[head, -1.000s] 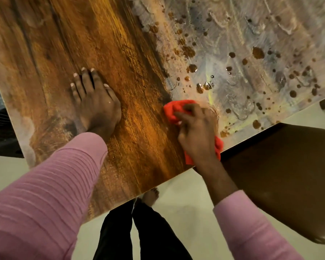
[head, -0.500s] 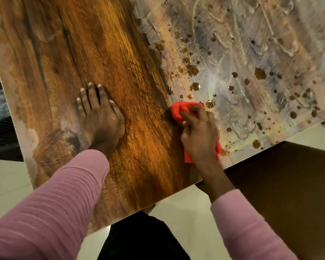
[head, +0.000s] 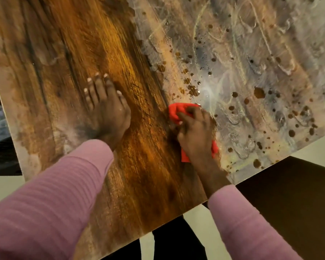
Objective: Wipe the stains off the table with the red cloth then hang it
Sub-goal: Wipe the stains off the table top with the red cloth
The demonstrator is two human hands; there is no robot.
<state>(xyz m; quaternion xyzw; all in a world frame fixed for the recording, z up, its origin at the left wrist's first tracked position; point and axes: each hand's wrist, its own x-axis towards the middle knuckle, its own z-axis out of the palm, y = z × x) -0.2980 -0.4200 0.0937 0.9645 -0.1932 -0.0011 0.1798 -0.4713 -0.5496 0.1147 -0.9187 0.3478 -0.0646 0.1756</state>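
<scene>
Left hand: The left hand (head: 107,111) lies flat on the brown part of the desk (head: 64,53). Its fingers are straight and a bit spread, and it holds nothing. I think it leans there to keep the person steady.
Right hand: The right hand (head: 195,132) curls its fingers over the red cloth (head: 176,111) and presses it down on the desk. A tight hold like this likely helps it rub hard.
Red cloth: It is bunched up under the right hand, not far from the near edge. It sits right where the brown wood meets the pale, smeary part. One bit pokes out past the fingers and one bit shows by the wrist.
Stains: Lots of brown spots (head: 259,92) dot the pale part, out toward the right edge. The closest ones are just beside the cloth.
Why there: The cloth sits at the edge of the mess, so I think the spots next to it are its next job.
Job so far: Many spots are left to wipe. The cloth is not hung yet, and I see no place to hang it.
</scene>
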